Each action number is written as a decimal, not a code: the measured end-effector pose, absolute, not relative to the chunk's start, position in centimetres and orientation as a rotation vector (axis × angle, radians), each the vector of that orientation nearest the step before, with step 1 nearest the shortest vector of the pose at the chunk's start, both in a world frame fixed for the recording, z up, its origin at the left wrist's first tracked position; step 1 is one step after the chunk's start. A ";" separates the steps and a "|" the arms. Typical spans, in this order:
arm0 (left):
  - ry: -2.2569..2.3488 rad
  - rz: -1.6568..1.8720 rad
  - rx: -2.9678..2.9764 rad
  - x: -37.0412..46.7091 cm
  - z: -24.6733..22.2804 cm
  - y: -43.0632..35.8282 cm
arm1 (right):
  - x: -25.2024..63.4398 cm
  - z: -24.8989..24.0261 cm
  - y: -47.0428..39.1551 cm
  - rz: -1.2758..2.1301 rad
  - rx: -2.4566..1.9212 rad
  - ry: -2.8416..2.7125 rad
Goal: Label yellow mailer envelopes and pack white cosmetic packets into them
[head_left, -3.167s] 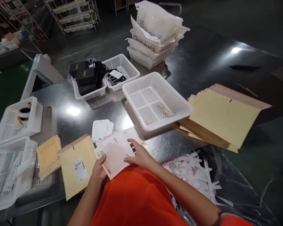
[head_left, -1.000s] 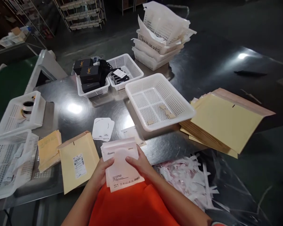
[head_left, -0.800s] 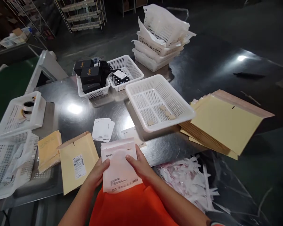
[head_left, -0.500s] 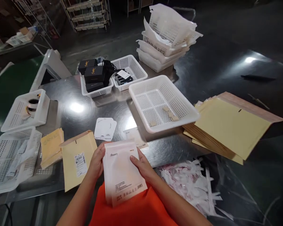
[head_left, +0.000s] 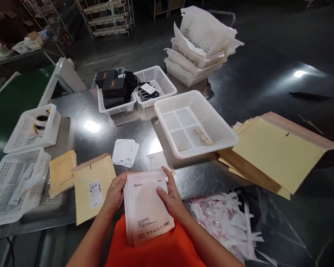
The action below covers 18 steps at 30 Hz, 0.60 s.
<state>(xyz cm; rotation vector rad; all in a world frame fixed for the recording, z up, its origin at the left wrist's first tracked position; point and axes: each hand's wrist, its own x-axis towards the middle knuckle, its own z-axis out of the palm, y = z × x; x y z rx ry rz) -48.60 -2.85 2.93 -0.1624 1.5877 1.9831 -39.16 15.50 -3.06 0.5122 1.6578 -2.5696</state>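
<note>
Between my two hands is a small stack of pale, flat printed pouches [head_left: 149, 207], held in front of the orange clothing. My left hand [head_left: 115, 193] closes on the stack's left edge. On the right side, my right hand [head_left: 171, 193] grips it with the thumb on the front face and fingers behind. Just beyond the stack, another pale pouch [head_left: 157, 160] lies on the metal table [head_left: 94, 111]. White rounded cards [head_left: 124, 152] lie to its left. A yellow padded envelope [head_left: 94, 185] with a barcode label rests beside my left hand.
A white basket [head_left: 174, 118] with small beige pieces stands ahead. Behind it are baskets with black boxes [head_left: 114, 88] and stacked lined baskets [head_left: 195, 70]. Yellow envelopes [head_left: 278, 148] are piled right, above a bag of paper strips [head_left: 222, 215]. A tape basket [head_left: 25, 129] stands left.
The fingers of my right hand have lifted at the pouches' upper right edge. The stack has fanned slightly at its left side, still held by both hands. The view has shifted a little.
</note>
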 end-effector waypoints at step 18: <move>1.749 1.964 -0.361 -47.3 2.9 -2.9 | -39.4 -3.3 14.5 -2.710 1.238 1.122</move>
